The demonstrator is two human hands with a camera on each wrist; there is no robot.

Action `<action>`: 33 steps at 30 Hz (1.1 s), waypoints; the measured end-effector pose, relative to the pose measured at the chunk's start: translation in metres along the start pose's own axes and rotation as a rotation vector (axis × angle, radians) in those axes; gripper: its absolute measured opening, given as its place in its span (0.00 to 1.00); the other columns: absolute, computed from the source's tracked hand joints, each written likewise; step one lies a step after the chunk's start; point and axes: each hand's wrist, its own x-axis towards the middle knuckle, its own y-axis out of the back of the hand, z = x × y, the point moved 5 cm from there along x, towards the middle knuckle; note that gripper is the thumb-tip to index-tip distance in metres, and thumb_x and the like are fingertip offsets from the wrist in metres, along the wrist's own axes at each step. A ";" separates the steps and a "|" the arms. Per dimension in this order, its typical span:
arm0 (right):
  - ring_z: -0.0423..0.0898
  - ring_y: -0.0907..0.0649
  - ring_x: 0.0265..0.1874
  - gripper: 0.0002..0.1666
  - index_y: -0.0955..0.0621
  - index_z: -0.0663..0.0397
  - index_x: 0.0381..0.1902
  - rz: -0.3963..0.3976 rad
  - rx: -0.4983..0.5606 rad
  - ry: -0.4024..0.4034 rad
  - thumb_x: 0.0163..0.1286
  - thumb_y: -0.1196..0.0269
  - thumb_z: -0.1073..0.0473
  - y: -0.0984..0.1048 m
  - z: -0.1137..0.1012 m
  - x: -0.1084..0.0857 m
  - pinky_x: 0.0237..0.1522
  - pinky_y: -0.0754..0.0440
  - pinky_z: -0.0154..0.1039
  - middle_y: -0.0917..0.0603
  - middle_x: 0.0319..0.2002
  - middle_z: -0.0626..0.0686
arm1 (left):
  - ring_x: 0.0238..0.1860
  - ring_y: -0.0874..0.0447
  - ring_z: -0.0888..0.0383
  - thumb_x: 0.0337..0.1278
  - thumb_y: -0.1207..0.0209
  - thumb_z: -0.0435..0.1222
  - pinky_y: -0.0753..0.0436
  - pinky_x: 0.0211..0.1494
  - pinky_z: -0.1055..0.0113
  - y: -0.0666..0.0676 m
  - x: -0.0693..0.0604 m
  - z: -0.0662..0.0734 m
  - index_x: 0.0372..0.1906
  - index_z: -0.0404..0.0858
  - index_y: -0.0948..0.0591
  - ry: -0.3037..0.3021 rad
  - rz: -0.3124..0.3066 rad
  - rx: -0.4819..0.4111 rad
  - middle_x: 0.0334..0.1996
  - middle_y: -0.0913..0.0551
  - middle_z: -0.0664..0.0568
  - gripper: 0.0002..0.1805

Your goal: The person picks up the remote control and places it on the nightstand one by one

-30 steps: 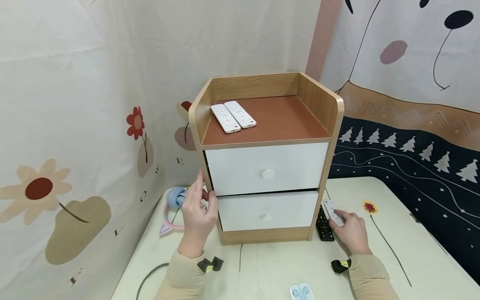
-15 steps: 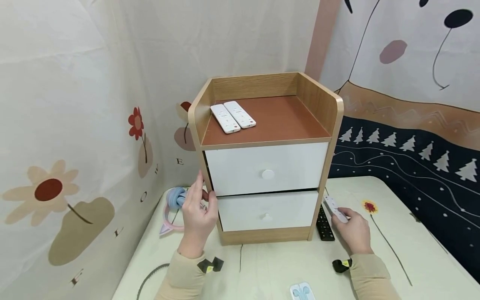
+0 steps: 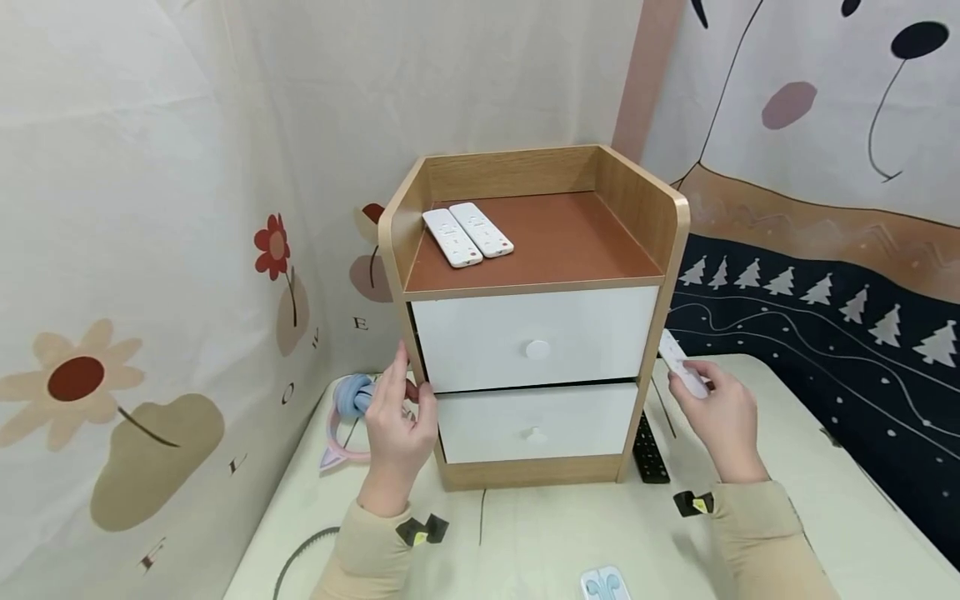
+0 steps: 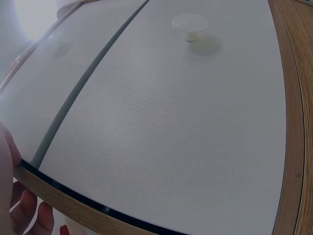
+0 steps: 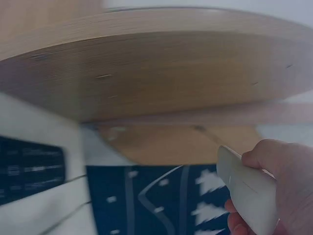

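In the head view, a wood-framed cabinet [image 3: 529,471] with two white drawers stands on the table. My left hand [image 3: 401,425] holds its left side edge, thumb at the front and fingers along the outer side; the left wrist view shows several fingertips [image 4: 45,215] behind that edge. My right hand [image 3: 720,417] grips a white remote control [image 3: 681,363], raised off the table beside the cabinet's right side. In the right wrist view, the white remote [image 5: 247,191] sits between thumb and fingers. Two more white remotes [image 3: 452,237] lie side by side on the cabinet's brown top.
A black remote [image 3: 648,450] lies by the cabinet's lower right side. At left are a blue coiled bundle [image 3: 352,395] and a pink ring-shaped thing [image 3: 347,452]. Boxed earphones [image 3: 604,583] lie near the front. Patterned fabric [image 3: 817,333] hangs behind and at right.
My right hand has lifted the white remote off the table, up and slightly to the right, away from beside the black remote. The left hand stays at the cabinet's edge.
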 end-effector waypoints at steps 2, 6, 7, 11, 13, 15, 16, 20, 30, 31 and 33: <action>0.66 0.11 0.39 0.23 0.11 0.61 0.59 0.016 -0.003 0.023 0.71 0.28 0.53 0.007 -0.012 0.007 0.32 0.26 0.38 0.08 0.48 0.71 | 0.29 0.23 0.52 0.63 0.41 0.26 0.24 0.36 0.63 0.000 0.000 0.000 0.76 0.22 0.26 0.001 0.001 0.003 0.37 0.17 0.36 0.34; 0.66 0.11 0.40 0.24 0.11 0.60 0.60 0.049 0.002 0.048 0.72 0.29 0.52 0.022 -0.033 0.018 0.33 0.27 0.35 0.09 0.48 0.71 | 0.29 0.23 0.52 0.63 0.41 0.26 0.24 0.37 0.64 0.000 0.000 0.000 0.76 0.22 0.26 0.004 0.004 0.005 0.37 0.17 0.36 0.34; 0.66 0.10 0.40 0.24 0.11 0.60 0.60 0.067 0.011 0.053 0.72 0.29 0.52 0.026 -0.037 0.021 0.34 0.27 0.33 0.08 0.48 0.70 | 0.29 0.23 0.52 0.63 0.41 0.26 0.24 0.37 0.64 0.000 0.000 0.000 0.76 0.22 0.26 0.004 0.003 0.004 0.37 0.17 0.36 0.34; 0.56 0.11 0.39 0.22 0.10 0.60 0.58 0.154 0.062 0.074 0.71 0.28 0.53 0.044 -0.054 0.028 0.40 0.33 0.23 0.08 0.47 0.67 | 0.29 0.23 0.52 0.63 0.41 0.26 0.24 0.36 0.64 0.000 -0.001 0.000 0.76 0.22 0.26 0.008 0.001 0.003 0.37 0.16 0.36 0.34; 0.42 0.15 0.36 0.21 0.10 0.60 0.56 0.204 0.092 0.089 0.70 0.27 0.54 0.053 -0.063 0.032 0.40 0.35 0.18 0.07 0.45 0.66 | 0.29 0.23 0.52 0.63 0.41 0.26 0.24 0.36 0.64 0.000 -0.001 0.000 0.76 0.22 0.26 0.010 -0.002 0.002 0.37 0.16 0.35 0.34; 0.28 0.21 0.35 0.21 0.09 0.60 0.56 0.248 0.114 0.109 0.70 0.27 0.54 0.061 -0.071 0.036 0.38 0.35 0.13 0.07 0.43 0.65 | 0.29 0.23 0.52 0.63 0.41 0.26 0.24 0.36 0.63 0.001 -0.001 0.000 0.76 0.22 0.26 0.012 -0.003 0.003 0.37 0.16 0.36 0.34; 0.23 0.25 0.34 0.21 0.09 0.59 0.56 0.267 0.125 0.115 0.70 0.27 0.53 0.065 -0.076 0.038 0.38 0.35 0.13 0.07 0.42 0.65 | 0.29 0.23 0.52 0.63 0.41 0.26 0.24 0.36 0.63 0.001 -0.001 0.000 0.76 0.22 0.26 0.012 -0.005 0.004 0.37 0.16 0.35 0.34; 0.17 0.28 0.33 0.21 0.09 0.59 0.56 0.325 0.170 0.137 0.70 0.26 0.53 0.080 -0.090 0.046 0.39 0.33 0.11 0.07 0.43 0.64 | 0.30 0.23 0.52 0.63 0.41 0.26 0.23 0.35 0.62 0.001 0.000 0.000 0.76 0.22 0.26 0.016 -0.012 0.002 0.37 0.16 0.36 0.34; 0.19 0.27 0.35 0.23 0.09 0.59 0.57 0.455 0.249 0.223 0.69 0.26 0.51 0.112 -0.129 0.053 0.40 0.29 0.14 0.07 0.47 0.64 | 0.30 0.23 0.53 0.64 0.41 0.26 0.23 0.35 0.61 -0.001 -0.001 -0.002 0.77 0.23 0.27 0.019 -0.021 0.001 0.37 0.16 0.36 0.35; 0.19 0.26 0.35 0.23 0.09 0.59 0.56 0.471 0.261 0.241 0.69 0.26 0.51 0.114 -0.133 0.053 0.40 0.28 0.15 0.07 0.46 0.64 | 0.29 0.23 0.53 0.64 0.41 0.26 0.23 0.35 0.61 -0.001 -0.001 -0.002 0.76 0.23 0.27 0.019 -0.016 -0.001 0.38 0.16 0.36 0.34; 0.20 0.25 0.36 0.23 0.09 0.61 0.55 0.496 0.287 0.278 0.68 0.27 0.51 0.118 -0.142 0.053 0.41 0.27 0.17 0.07 0.47 0.64 | 0.29 0.24 0.52 0.64 0.41 0.26 0.24 0.35 0.59 -0.001 -0.001 -0.002 0.76 0.23 0.26 0.018 -0.011 -0.005 0.38 0.16 0.35 0.34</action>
